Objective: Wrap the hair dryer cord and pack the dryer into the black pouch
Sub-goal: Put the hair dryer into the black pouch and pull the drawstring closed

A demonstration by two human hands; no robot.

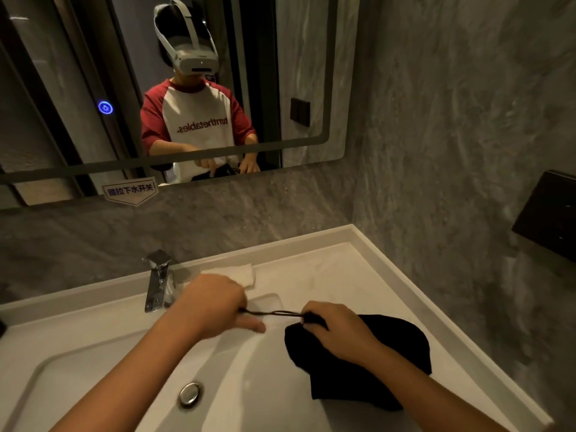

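The black pouch (367,366) lies bulging on the right side of the white sink counter, partly over the basin's edge. My right hand (339,330) grips the gathered mouth of the pouch at its upper left corner. A thin dark drawstring (274,313) runs taut from that mouth leftward to my left hand (215,304), which pinches its end between thumb and fingers. The hair dryer and its cord are not visible; the pouch hides whatever is inside.
A chrome faucet (157,280) stands at the back of the white basin (103,369), with the drain plug (189,394) below. A folded white cloth (237,272) lies behind my left hand. A mirror (93,88) hangs above, and a dark box (548,213) is on the right wall.
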